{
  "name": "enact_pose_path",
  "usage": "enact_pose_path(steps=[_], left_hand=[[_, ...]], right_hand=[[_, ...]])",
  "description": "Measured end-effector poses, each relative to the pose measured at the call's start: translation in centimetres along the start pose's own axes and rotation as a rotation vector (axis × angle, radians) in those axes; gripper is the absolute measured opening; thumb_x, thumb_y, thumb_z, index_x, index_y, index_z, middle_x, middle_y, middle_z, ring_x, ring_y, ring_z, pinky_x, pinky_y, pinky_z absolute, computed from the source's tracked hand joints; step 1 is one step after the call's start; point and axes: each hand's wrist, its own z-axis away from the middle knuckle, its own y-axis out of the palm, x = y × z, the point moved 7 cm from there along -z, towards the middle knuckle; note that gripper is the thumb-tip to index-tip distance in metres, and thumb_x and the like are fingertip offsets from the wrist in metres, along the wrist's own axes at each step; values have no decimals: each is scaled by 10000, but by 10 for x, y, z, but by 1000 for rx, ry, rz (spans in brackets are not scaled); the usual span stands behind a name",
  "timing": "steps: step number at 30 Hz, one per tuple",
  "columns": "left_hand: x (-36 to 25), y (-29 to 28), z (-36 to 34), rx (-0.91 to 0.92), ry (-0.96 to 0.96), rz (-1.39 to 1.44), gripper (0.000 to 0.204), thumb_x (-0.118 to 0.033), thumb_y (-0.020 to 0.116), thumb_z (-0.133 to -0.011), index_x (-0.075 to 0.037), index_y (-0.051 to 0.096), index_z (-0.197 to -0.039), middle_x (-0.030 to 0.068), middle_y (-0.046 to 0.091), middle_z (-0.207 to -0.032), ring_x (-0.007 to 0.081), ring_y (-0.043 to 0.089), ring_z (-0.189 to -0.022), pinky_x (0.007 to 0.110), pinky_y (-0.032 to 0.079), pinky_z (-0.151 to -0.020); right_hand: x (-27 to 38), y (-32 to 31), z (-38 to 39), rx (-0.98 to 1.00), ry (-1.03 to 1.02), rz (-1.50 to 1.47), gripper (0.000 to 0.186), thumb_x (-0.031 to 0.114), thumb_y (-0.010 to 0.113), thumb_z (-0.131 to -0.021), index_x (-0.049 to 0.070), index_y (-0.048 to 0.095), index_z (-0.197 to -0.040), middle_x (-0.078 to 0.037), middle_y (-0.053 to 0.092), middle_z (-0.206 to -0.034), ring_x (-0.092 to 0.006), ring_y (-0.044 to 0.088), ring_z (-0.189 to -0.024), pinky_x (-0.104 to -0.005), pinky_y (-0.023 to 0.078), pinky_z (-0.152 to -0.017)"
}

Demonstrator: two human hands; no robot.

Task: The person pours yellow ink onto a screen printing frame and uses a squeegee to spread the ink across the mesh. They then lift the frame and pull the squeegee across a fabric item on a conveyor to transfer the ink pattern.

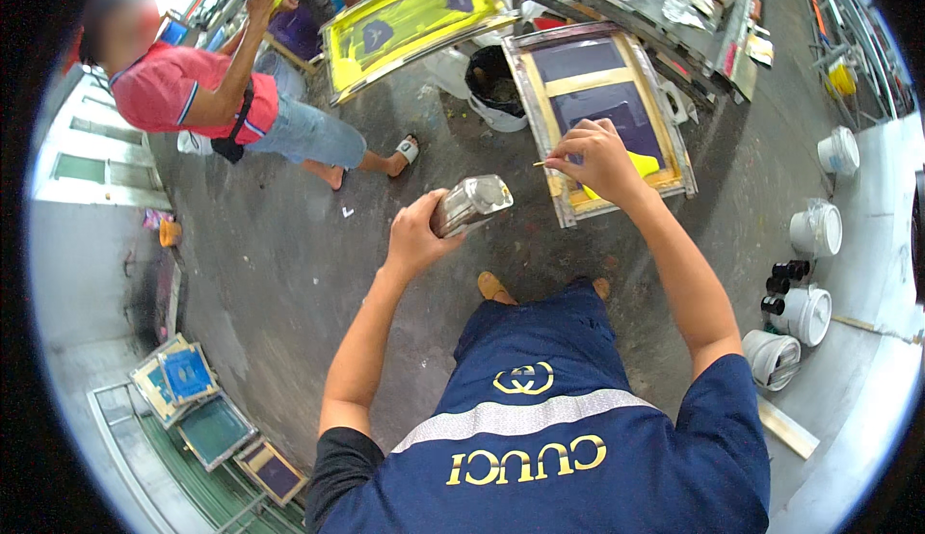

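My left hand is wrapped around a clear plastic bottle, which is tilted with its end pointing right; its lower part looks dark. My right hand pinches a thin, light-coloured stick that points left, toward the bottle but apart from it. Whether the stick has a brush end is too small to tell. Beyond and beneath the right hand leans a wooden-framed printing screen with dark purple panels. A bright yellow patch shows at its lower end, partly hidden by my hand.
A yellow printing screen stands farther left, near a person in a red shirt. Behind my screen is a bucket. White tubs line the right wall. Several small screens sit on a rack at lower left.
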Motion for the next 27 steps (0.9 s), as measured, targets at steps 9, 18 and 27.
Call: enact_pose_path(steps=[9, 18, 27], left_hand=[[-204, 129, -139, 367, 336, -683, 636, -368, 836, -713, -43, 515, -1154, 179, 678, -1096, 380, 683, -1034, 498, 550, -862], [-274, 276, -238, 665, 366, -1338, 507, -211, 791, -787, -107, 568, -1229, 117, 738, -1136, 306, 721, -1084, 548, 503, -912], [-282, 279, -253, 663, 291, -1387, 597, -152, 784, -780, -132, 547, -1327, 118, 749, -1135, 310, 716, -1116, 518, 521, -907]], right_hand=[[-192, -56, 391, -381, 822, -290, 233, 286, 787, -864, 60, 811, -917, -114, 767, -867, -238, 714, -801, -365, 539, -741], [-168, 27, 977, -835, 2197, -462, 220, 207, 836, -810, 14, 749, -751, -27, 681, -704, -134, 592, -635, -339, 457, -616], [-176, 66, 1019, -1070, 2034, -711, 280, 202, 811, -886, -39, 776, -1024, -41, 744, -881, -121, 658, -779, -263, 483, -692]])
